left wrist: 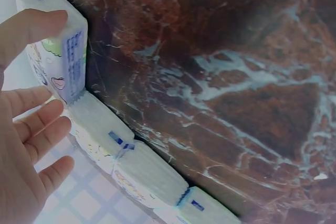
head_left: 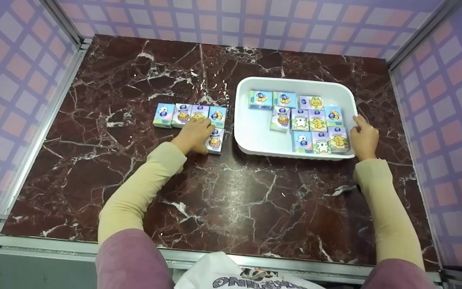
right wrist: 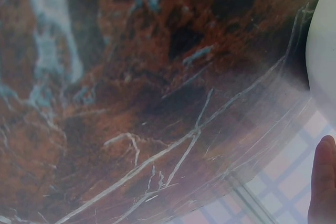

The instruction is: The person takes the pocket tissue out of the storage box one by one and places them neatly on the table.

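Note:
Small tissue packs with cartoon prints stand in a row (head_left: 163, 114) left of the white plastic tray (head_left: 255, 146). Another tissue pack (head_left: 215, 142) sits against the near side of that row's right end. My left hand (head_left: 193, 134) is over it, thumb at its near end and fingers toward the row. In the left wrist view, the thumb overlaps this pack (left wrist: 73, 64) and the other fingers are spread and loosely bent. My right hand (head_left: 365, 138) holds the tray's right rim; its wrist view shows only part of the hand (right wrist: 323, 182) beside the tray.
Inside the tray, several more tissue packs (head_left: 300, 120) lie mostly toward the right and back. Patterned panels (head_left: 231, 20) enclose the dark marbled table (head_left: 231, 208) at the back and sides, and a metal frame (head_left: 46, 243) runs along its front edge.

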A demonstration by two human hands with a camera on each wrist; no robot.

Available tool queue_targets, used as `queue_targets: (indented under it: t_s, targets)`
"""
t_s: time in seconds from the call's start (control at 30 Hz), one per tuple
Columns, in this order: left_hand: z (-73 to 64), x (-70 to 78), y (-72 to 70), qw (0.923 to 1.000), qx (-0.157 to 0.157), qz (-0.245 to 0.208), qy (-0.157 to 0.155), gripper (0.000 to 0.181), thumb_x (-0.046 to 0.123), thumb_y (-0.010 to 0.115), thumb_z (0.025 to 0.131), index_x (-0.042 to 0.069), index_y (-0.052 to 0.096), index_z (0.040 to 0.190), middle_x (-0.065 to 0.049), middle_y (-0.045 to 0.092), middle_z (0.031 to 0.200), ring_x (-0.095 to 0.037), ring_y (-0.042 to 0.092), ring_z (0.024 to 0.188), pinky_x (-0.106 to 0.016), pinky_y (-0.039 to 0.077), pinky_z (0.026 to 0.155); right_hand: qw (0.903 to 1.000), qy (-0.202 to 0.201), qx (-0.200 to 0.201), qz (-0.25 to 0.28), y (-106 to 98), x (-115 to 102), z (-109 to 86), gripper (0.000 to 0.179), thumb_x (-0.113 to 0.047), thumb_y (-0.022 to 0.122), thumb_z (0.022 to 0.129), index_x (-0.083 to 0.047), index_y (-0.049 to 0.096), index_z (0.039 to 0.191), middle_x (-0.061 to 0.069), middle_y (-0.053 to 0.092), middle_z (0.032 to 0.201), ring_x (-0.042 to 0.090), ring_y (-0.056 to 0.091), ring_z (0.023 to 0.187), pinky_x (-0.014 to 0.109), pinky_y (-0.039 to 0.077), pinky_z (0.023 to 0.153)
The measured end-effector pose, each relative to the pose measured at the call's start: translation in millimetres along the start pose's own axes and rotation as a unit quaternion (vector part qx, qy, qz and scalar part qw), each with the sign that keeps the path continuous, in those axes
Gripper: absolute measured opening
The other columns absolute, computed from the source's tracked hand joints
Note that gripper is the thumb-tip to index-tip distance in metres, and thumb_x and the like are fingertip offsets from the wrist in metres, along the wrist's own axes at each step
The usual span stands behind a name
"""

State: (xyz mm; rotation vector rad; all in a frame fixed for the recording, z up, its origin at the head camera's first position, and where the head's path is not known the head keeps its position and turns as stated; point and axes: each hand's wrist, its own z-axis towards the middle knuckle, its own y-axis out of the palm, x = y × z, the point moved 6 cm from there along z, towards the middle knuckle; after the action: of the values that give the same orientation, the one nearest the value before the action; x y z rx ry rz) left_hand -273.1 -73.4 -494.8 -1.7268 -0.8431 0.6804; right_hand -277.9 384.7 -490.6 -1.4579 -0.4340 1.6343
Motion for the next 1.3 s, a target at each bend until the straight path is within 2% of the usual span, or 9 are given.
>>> queue_targets:
  t_s: [0.17, 0.47, 0.67, 0.77, 0.87, 1.03, 1.17, 1.3]
  targets:
    - [-1.0, 1.3, -2.9, 0.9998, -0.006, 0.009, -0.016, 0.062, 0.034, 0.071, 0.059, 0.003, 0.05, 0.109, -0.013, 0.048, 0.111, -0.029, 0.044, 0.104, -0.045, 0.037, 0.093, 1.0, 0.003, 0.001, -0.001, 1, 0, 0.0, 0.037, 0.001, 0.044, 0.081, 0.0, 0.058, 0.115, 0.015, 0.052, 0.124, 0.03, 0.048, 0.115, 0.041, 0.038, 0.097]
    - [-1.3, -1.3, -8.4, 0.9973, -0.042, 0.035, -0.049, 0.066, 0.04, 0.072, 0.06, 0.004, 0.052, 0.112, -0.013, 0.048, 0.117, -0.03, 0.042, 0.111, -0.046, 0.035, 0.095, 0.9998, 0.017, -0.011, 0.001, 2, 1, 0.2, 0.038, -0.001, 0.043, 0.083, -0.003, 0.056, 0.118, 0.012, 0.05, 0.127, 0.027, 0.046, 0.118, 0.039, 0.039, 0.098]
    - [0.8, 3.7, -24.9, 0.9964, -0.061, 0.014, -0.058, 0.068, 0.041, 0.07, 0.062, 0.004, 0.05, 0.116, -0.013, 0.047, 0.121, -0.029, 0.041, 0.113, -0.046, 0.032, 0.099, 0.9998, 0.018, -0.01, 0.003, 1, 1, 0.1, 0.038, -0.001, 0.043, 0.083, -0.003, 0.056, 0.119, 0.012, 0.049, 0.127, 0.027, 0.046, 0.118, 0.039, 0.037, 0.099]
    - [3.3, 12.0, -37.2, 0.9978, -0.048, -0.002, -0.045, 0.067, 0.041, 0.067, 0.067, 0.003, 0.049, 0.119, -0.013, 0.046, 0.123, -0.03, 0.041, 0.114, -0.047, 0.033, 0.099, 0.9999, 0.016, -0.006, 0.003, 1, 2, 0.2, 0.038, 0.0, 0.043, 0.082, -0.003, 0.057, 0.118, 0.013, 0.05, 0.126, 0.028, 0.046, 0.118, 0.04, 0.037, 0.099]
    - [7.1, 23.0, -49.6, 0.9994, -0.022, -0.013, -0.022, 0.063, 0.041, 0.063, 0.071, 0.003, 0.048, 0.119, -0.014, 0.047, 0.121, -0.03, 0.043, 0.111, -0.046, 0.035, 0.096, 0.9999, 0.015, -0.006, 0.006, 2, 3, 0.3, 0.038, 0.0, 0.044, 0.082, -0.002, 0.057, 0.117, 0.013, 0.05, 0.126, 0.028, 0.046, 0.118, 0.04, 0.038, 0.099]
    - [14.7, 42.3, -66.2, 0.9987, 0.029, -0.038, 0.018, 0.048, 0.036, 0.06, 0.074, 0.005, 0.052, 0.11, -0.012, 0.051, 0.11, -0.029, 0.048, 0.099, -0.044, 0.042, 0.086, 0.9999, 0.013, -0.004, 0.008, 2, 3, 0.4, 0.038, 0.0, 0.044, 0.081, -0.002, 0.057, 0.117, 0.014, 0.05, 0.126, 0.028, 0.046, 0.117, 0.04, 0.038, 0.099]
    - [22.3, 51.9, -72.9, 0.997, 0.049, -0.05, 0.035, 0.043, 0.029, 0.058, 0.074, 0.006, 0.053, 0.11, -0.011, 0.053, 0.103, -0.029, 0.05, 0.091, -0.043, 0.045, 0.078, 0.9999, 0.011, -0.005, 0.006, 2, 3, 0.5, 0.038, 0.0, 0.044, 0.081, -0.002, 0.057, 0.117, 0.014, 0.05, 0.126, 0.028, 0.047, 0.117, 0.04, 0.038, 0.099]
    - [31.7, 55.1, -74.6, 0.9969, 0.054, -0.047, 0.034, 0.038, 0.025, 0.057, 0.075, 0.006, 0.054, 0.107, -0.01, 0.054, 0.099, -0.029, 0.051, 0.086, -0.042, 0.046, 0.073, 0.9998, 0.015, -0.007, 0.008, 1, 3, 0.9, 0.038, 0.0, 0.043, 0.082, -0.002, 0.057, 0.117, 0.013, 0.05, 0.126, 0.028, 0.047, 0.117, 0.04, 0.038, 0.098]
